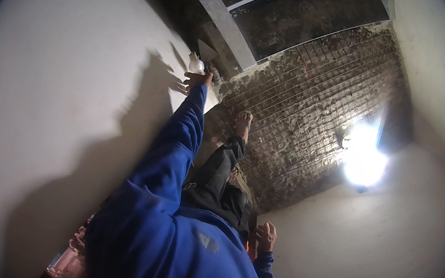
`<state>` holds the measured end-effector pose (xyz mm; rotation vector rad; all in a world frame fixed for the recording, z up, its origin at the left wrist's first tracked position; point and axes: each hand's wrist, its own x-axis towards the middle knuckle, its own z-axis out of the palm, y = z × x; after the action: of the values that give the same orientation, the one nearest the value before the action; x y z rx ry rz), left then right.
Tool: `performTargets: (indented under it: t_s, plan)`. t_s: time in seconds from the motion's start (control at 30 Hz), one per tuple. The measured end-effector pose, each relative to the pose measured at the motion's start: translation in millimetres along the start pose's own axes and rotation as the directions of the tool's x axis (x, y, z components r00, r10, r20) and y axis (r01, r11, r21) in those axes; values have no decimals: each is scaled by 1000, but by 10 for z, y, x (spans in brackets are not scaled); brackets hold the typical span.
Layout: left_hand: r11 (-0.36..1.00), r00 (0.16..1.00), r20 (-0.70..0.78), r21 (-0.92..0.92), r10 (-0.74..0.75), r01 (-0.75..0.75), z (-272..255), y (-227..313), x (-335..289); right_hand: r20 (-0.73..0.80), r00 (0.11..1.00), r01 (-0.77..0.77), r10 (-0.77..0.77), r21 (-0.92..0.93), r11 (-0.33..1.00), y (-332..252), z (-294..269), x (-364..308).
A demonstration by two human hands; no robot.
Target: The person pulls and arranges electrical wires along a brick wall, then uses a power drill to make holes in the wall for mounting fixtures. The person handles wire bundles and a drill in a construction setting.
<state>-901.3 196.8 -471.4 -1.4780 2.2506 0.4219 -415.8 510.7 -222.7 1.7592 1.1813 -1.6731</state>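
Observation:
Stretched far forward along the pale wall, my left hand (pixel 196 81) has its fingers around a small white, bulb-shaped thing (pixel 195 65) with a narrower end. Just beyond that hand, a pointed grey trowel blade (pixel 207 51) lies by the foot of the wall. My right hand (pixel 266 236) hangs low beside my hip, close to the right wall. Its fingers are bent and somewhat apart, and I see nothing in them. Blue sleeves cover both arms.
A glaring lamp (pixel 365 158) shines at the right. My foot (pixel 243 124) rests on a rough, dirty surface with a grid of lines (pixel 305 110). Dark panels (pixel 305 23) and a light beam (pixel 211 8) lie beyond. Pale walls (pixel 62 73) stand on either side.

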Motion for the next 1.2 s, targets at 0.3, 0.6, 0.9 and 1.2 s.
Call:
performTargets:
  t_s: [0.3, 0.6, 0.9, 1.2]
  plan:
    - [635, 471, 433, -424, 768, -646, 177, -1174, -1181, 136, 937, 343, -323, -178, 922, 0, 195, 154]
    - [633, 507, 432, -225, 746, -741, -718, -4364, -937, 441, 524, 851, -729, -234, 470, 40, 887, -521]
    - [933, 870, 395, -315, 296, -174, -1501, -6822, -395, 626, -221, 975, -748, 125, -184, -881, 2572, -2782]
    - [808, 850, 198, -469, 489, -356, -1064, -7548, 212, 817, -421, 906, -394, 401, -137, 97, 3688, -4055]
